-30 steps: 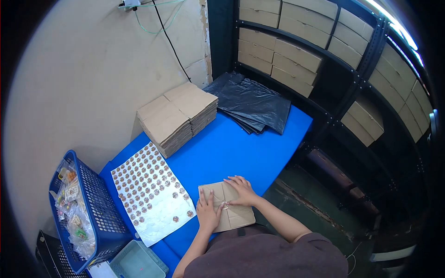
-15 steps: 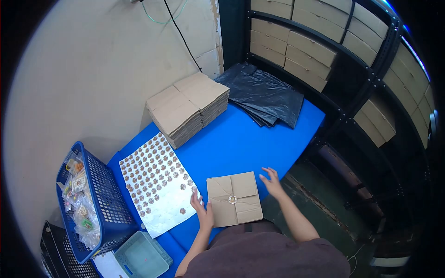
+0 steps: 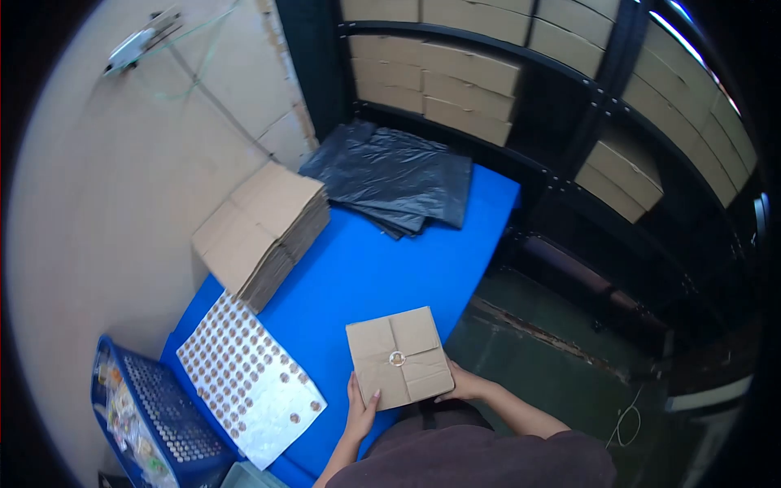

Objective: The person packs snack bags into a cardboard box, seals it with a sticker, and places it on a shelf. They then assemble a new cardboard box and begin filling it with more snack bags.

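A square, folded cardboard packet (image 3: 374, 337) is between my two hands at the front edge of the table. Its flaps meet at the middle, where a round sticker (image 3: 397, 359) lies over the seam. My left hand (image 3: 362, 409) grips the lower left edge, thumb on top. On the lower right side, my right hand (image 3: 464, 382) is closed around the edge, its fingers partly hidden beneath. To the left lies a white sheet of round stickers (image 3: 272, 419), with rows of stickers at its far end and a few scattered ones nearer me.
A stack of folded cardboard (image 3: 260, 203) stands by the wall, beside black plastic bags (image 3: 394, 175) on the blue table (image 3: 382, 268). A blue basket (image 3: 183, 411) of bagged items is at the left, near a pale green tray (image 3: 252, 478). Shelves hold cardboard boxes (image 3: 468, 73).
Both hands have closed in on the packet, which was lying between them, and now hold its edges. The packet is slightly turned. The camera view has shifted and tilted.
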### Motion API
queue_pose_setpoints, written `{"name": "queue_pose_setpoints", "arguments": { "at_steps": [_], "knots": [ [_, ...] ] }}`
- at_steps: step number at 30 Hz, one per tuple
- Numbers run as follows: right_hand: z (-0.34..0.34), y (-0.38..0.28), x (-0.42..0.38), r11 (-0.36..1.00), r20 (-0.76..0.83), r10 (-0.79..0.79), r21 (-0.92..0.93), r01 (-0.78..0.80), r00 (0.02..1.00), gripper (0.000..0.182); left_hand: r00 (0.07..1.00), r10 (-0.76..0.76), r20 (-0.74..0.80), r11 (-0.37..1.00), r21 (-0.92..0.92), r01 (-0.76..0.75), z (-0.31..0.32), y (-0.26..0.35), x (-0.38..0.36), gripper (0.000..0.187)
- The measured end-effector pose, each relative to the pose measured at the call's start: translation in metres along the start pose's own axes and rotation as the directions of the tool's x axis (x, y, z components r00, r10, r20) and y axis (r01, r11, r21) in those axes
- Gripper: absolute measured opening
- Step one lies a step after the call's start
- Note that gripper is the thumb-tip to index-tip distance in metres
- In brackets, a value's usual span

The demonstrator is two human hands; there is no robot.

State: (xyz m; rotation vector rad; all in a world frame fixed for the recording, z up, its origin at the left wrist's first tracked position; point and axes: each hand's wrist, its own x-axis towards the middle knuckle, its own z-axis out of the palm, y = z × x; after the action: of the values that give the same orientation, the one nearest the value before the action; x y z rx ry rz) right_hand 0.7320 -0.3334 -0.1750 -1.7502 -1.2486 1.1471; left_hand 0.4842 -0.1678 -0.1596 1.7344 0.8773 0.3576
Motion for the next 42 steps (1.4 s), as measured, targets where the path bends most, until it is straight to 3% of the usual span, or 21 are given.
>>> {"name": "queue_pose_setpoints", "arguments": {
  "at_steps": [3,5,6,8,9,12,15,20,22,23,25,30,32,34,36,37,40,42],
  "knots": [
    [-0.041,0.019,-0.014,0.998,-0.092,-0.003,-0.068,-0.003,0.996,0.115,0.980,0.081,0.181,0.993,0.066,-0.094,0.031,0.042,0.054,0.079],
    [-0.065,0.029,-0.039,0.959,-0.189,0.188,0.248,-0.139,0.964,0.108,0.931,0.160,0.328,0.966,0.141,-0.215,0.065,0.066,0.083,0.085],
    [-0.076,0.034,-0.051,0.956,-0.210,0.196,0.257,-0.139,0.958,0.108,0.922,0.168,0.348,0.963,0.142,-0.229,0.082,0.077,0.095,0.085],
    [-0.092,0.039,-0.084,0.949,-0.374,0.261,0.266,-0.167,0.890,0.106,0.849,0.231,0.475,0.964,0.008,-0.266,0.120,0.094,0.115,0.090],
    [-0.100,0.030,-0.102,0.944,-0.410,0.286,0.276,-0.181,0.866,0.106,0.814,0.241,0.528,0.970,-0.108,-0.216,0.140,0.101,0.122,0.092],
    [-0.131,0.006,-0.145,0.902,-0.584,0.431,0.307,-0.304,0.688,0.103,0.723,0.258,0.641,0.964,-0.217,-0.152,0.185,0.136,0.138,0.094],
    [-0.165,-0.011,-0.171,0.866,-0.635,0.496,0.318,-0.385,0.592,0.101,0.643,0.313,0.699,0.942,-0.317,-0.114,0.214,0.184,0.156,0.092],
    [-0.196,-0.010,-0.177,0.913,-0.814,0.368,0.225,-0.341,0.449,0.100,0.595,0.387,0.704,0.895,-0.442,-0.060,0.245,0.234,0.193,0.089],
    [-0.196,0.009,-0.174,0.906,-0.829,0.366,0.214,-0.366,0.422,0.100,0.595,0.406,0.693,0.889,-0.450,-0.082,0.253,0.241,0.204,0.090],
    [-0.201,0.007,-0.169,0.897,-0.829,0.377,0.214,-0.388,0.413,0.101,0.614,0.423,0.667,0.896,-0.409,-0.173,0.254,0.244,0.207,0.088],
    [-0.213,-0.004,-0.163,0.908,-0.822,0.361,0.203,-0.366,0.440,0.100,0.639,0.435,0.635,0.899,-0.354,-0.260,0.252,0.247,0.211,0.087],
    [-0.260,-0.019,-0.142,0.892,-0.762,0.384,0.160,-0.423,0.521,0.097,0.813,0.263,0.519,0.928,-0.368,-0.065,0.254,0.231,0.237,0.077],
    [-0.280,-0.008,-0.132,0.937,-0.673,0.312,0.103,-0.333,0.671,0.091,0.913,0.163,0.375,0.937,-0.348,-0.025,0.256,0.224,0.256,0.061],
    [-0.294,0.004,-0.121,0.947,-0.638,0.273,0.047,-0.317,0.720,0.088,0.929,0.146,0.339,0.927,-0.375,-0.009,0.255,0.237,0.277,0.056],
    [-0.311,0.015,-0.103,0.987,-0.668,0.070,-0.060,-0.147,0.741,0.086,0.934,0.187,0.303,0.924,-0.378,-0.062,0.259,0.248,0.298,0.055],
    [-0.325,0.016,-0.095,0.988,-0.625,0.133,0.026,-0.150,0.770,0.084,0.934,0.227,0.275,0.921,-0.374,-0.114,0.260,0.256,0.311,0.054],
    [-0.367,0.035,-0.061,0.994,-0.602,0.083,0.108,-0.022,0.794,0.084,0.933,0.313,0.178,0.863,-0.463,-0.202,0.272,0.267,0.353,0.052],
    [-0.398,0.045,-0.039,0.977,-0.497,0.133,0.209,-0.031,0.857,0.088,0.923,0.360,0.133,0.819,-0.519,-0.245,0.284,0.280,0.381,0.053]
  ]
}}
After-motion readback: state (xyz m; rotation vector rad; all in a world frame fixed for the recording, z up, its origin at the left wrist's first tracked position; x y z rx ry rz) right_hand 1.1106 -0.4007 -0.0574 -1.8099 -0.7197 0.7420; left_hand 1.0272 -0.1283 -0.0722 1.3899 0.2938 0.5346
